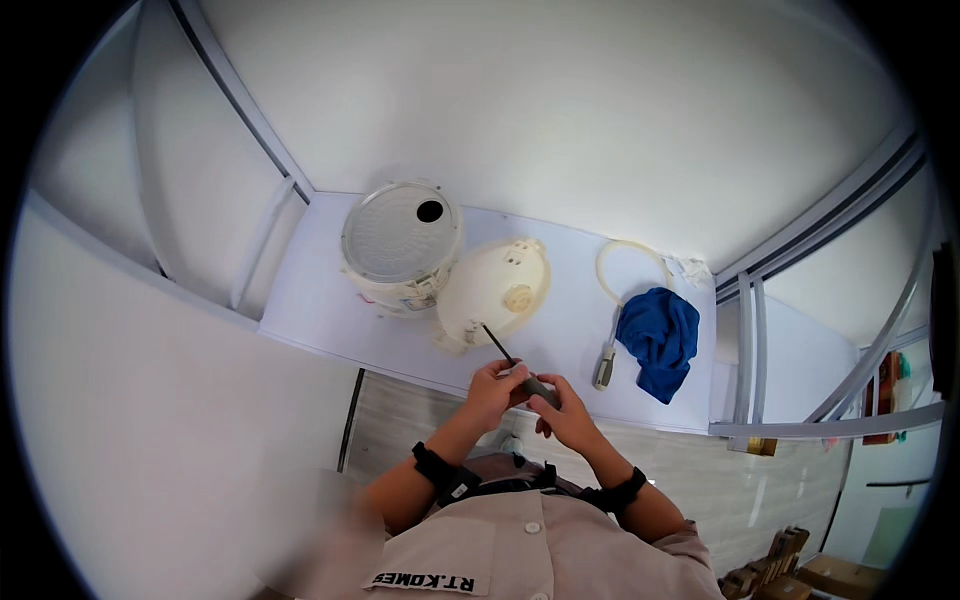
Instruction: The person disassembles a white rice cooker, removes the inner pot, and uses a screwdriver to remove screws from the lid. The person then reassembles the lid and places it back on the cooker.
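Observation:
A screwdriver (541,390) with a dark shaft and grey handle is held between my two hands at the table's front edge. My left hand (493,394) closes its fingers around the front of the handle, near the shaft. My right hand (568,414) grips the handle's rear end. The shaft slants up and left, its tip over the near edge of a cream plastic lid (480,290) with a round knob-like piece; contact cannot be told. Left of the lid, partly behind it, stands a round white appliance body (385,290), like a rice cooker, topped by a grey disc (385,240) with a dark hole.
On the white table (570,290), a crumpled blue cloth (660,340) lies at the right, beside a second screwdriver (604,368). A cream ring (603,262) and white crumpled paper (690,270) are behind. Metal frame posts (745,350) and white panels surround the table.

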Available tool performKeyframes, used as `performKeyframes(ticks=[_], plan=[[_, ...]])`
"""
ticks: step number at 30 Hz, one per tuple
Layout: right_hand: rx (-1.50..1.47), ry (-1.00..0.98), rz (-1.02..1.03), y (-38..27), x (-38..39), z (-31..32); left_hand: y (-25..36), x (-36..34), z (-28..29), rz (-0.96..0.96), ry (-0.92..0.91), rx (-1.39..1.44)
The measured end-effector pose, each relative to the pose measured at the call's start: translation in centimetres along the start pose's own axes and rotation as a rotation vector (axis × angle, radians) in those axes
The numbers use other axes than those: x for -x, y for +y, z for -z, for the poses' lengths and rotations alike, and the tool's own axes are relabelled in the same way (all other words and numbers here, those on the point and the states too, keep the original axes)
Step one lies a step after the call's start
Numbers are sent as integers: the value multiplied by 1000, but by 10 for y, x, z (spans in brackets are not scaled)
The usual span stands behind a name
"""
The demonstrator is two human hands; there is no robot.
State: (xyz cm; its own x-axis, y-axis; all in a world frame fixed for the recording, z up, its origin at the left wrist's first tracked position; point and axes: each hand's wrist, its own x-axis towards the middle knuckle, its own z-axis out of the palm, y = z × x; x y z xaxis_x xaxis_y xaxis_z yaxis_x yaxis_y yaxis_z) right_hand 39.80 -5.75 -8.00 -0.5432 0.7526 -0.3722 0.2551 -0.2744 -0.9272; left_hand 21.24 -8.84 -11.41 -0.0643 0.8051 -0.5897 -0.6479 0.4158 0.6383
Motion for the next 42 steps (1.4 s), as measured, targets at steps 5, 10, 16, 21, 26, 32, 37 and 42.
performKeyframes(ticks=[5, 10, 16, 21, 26, 32, 37, 42], plan=[[-305, -88, -238, -3, -3, 7, -1, 2, 1, -2, 1, -15], [111, 18, 105, 15, -4, 1, 8, 8, -1, 34, 4, -123], [211, 146, 239, 27, -10, -10, 2, 0, 6, -28, 3, -97], [-248, 40, -185, 7, -9, -7, 1, -2, 14, -48, -49, 3], [-219, -41, -214, 1, -9, -9, -5, -11, 27, -82, -112, -39], [146, 94, 176, 12, -4, -17, 12, -1, 11, 21, -45, -133], [-155, 81, -94, 11, -6, -16, 9, -5, 15, -31, -42, -97], [-343, -65, -305, -2, -2, -13, 4, -7, 21, -47, -93, 2]])
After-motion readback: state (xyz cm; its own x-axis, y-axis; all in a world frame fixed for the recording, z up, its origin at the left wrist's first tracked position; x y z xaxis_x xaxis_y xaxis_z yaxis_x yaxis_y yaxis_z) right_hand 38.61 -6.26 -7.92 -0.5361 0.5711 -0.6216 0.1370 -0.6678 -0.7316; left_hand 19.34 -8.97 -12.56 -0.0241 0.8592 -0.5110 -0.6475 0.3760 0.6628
